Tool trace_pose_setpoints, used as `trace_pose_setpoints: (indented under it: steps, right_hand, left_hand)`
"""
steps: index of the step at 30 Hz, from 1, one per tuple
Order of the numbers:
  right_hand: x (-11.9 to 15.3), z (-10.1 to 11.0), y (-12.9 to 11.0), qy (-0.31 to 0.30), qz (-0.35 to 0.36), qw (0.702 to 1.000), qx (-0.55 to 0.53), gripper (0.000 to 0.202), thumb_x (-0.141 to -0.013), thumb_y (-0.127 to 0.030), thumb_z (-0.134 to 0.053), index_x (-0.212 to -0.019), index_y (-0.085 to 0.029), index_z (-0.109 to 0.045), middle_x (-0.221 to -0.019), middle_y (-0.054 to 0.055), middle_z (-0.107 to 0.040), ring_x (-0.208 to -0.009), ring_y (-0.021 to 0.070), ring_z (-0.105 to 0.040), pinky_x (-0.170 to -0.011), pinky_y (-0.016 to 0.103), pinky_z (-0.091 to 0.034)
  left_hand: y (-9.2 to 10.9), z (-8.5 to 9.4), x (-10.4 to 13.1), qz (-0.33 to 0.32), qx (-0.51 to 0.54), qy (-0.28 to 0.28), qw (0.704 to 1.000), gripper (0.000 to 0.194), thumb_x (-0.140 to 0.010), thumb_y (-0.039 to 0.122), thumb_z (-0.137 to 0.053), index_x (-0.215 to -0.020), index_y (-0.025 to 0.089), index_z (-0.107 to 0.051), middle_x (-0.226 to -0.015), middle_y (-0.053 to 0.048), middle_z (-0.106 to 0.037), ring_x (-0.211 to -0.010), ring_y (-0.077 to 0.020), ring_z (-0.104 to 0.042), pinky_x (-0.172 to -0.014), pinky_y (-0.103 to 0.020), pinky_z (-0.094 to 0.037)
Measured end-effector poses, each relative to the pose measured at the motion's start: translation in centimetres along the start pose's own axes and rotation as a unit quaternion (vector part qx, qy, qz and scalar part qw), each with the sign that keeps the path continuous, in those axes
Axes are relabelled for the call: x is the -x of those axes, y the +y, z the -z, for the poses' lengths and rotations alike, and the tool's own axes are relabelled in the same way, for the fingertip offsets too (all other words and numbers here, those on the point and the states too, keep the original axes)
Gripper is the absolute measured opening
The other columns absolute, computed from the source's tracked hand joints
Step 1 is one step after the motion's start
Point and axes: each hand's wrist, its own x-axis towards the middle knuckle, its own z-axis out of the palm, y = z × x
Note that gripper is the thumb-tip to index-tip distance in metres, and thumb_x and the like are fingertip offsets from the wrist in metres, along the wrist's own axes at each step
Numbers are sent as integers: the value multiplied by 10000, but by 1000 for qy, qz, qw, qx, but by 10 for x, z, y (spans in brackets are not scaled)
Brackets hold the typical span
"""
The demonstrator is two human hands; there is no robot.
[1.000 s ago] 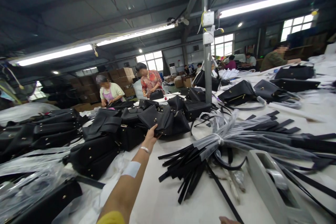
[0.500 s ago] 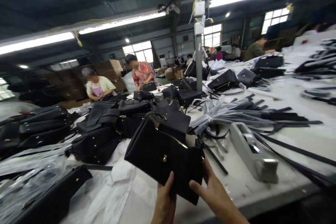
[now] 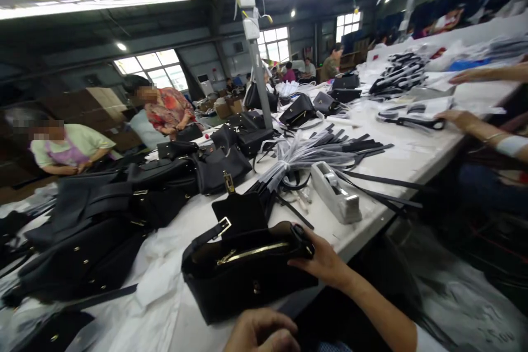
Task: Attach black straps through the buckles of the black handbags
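Observation:
A black handbag [image 3: 239, 278] stands near the table's front edge, its flap [image 3: 241, 214] raised and the gold zipper along its top showing. My right hand [image 3: 322, 258] grips the bag's right end, thumb on the front and fingers behind the top edge. Below the bag's front, at the bottom of the view, my left hand [image 3: 264, 333] has curled fingers; whether anything is in them is hidden. A buckled strap [image 3: 210, 234] loops over the bag's left end.
Black bags [image 3: 99, 214] are piled at the left beside white wrapping [image 3: 152, 280]. A grey tape dispenser [image 3: 336, 192] and bundled straps [image 3: 297, 159] lie behind the bag. A co-worker's hands [image 3: 462, 118] reach in from the right. Other people work across the table.
The view has swung right. The bag is now more upright with its flap lifted and zipper showing. My left hand has come off the bag's front; my right hand still holds its end.

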Motion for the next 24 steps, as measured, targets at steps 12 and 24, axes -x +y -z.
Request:
trace_pose_setpoints:
  steps: [12,24]
  right_hand:
    - [18,15,8,-99,-63,993,-4,812,-740,-331,-817,-1461,-229,-459,-1443,107,-555,-1337,322,-497,-1152,509,-357]
    - [-99,62,28,25,-35,979,197,232,-935,-363,-609,-1053,-198,-720,-1075,83,-749,-1012,244,-699,-954,430,-536]
  left_hand:
    - [78,-14,-20,-359,-478,229,768,130,-917,261,-646,-1024,240,-715,-968,-27,-769,-932,-228,-709,-795,-328,-593]
    - [69,-16,-12,-355,-474,267,760,152,-956,298,-584,-1031,267,-712,-945,-14,-773,-838,-183,-744,-751,-254,-603]
